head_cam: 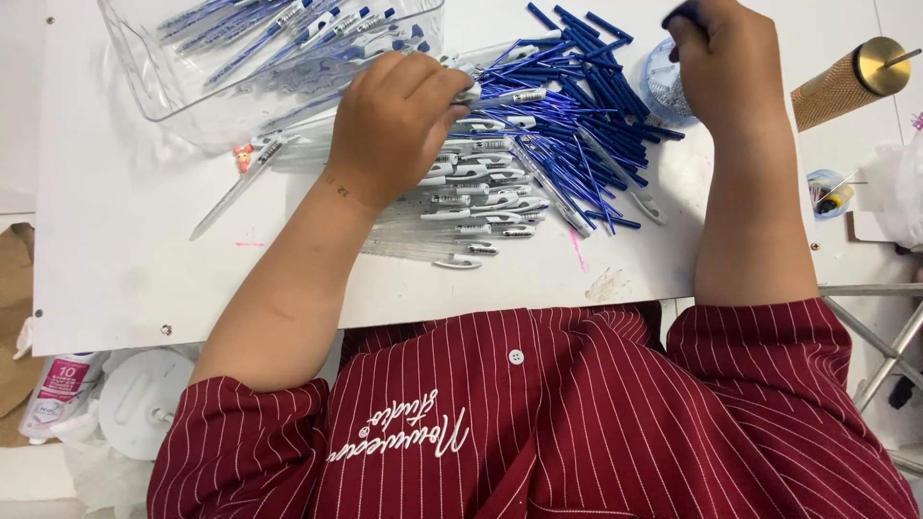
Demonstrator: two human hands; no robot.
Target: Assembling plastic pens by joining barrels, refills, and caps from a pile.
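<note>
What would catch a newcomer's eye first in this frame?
Probably the heap of blue refills at the white table's far centre, beside a row of clear pen barrels. The left hand rests on those barrels, and the right hand is fisted over the heap's right edge.

Left hand [399, 120] gripping a clear pen barrel [500, 96] above the barrel pile [471, 192], right hand [716, 58] fisted over blue refills [586, 106]

The one camera sits on the person's head, looking steeply down and forward from close range, so the striped shirt [538, 423] fills the lower frame and the white surface [125, 240] spans the upper half.
</note>
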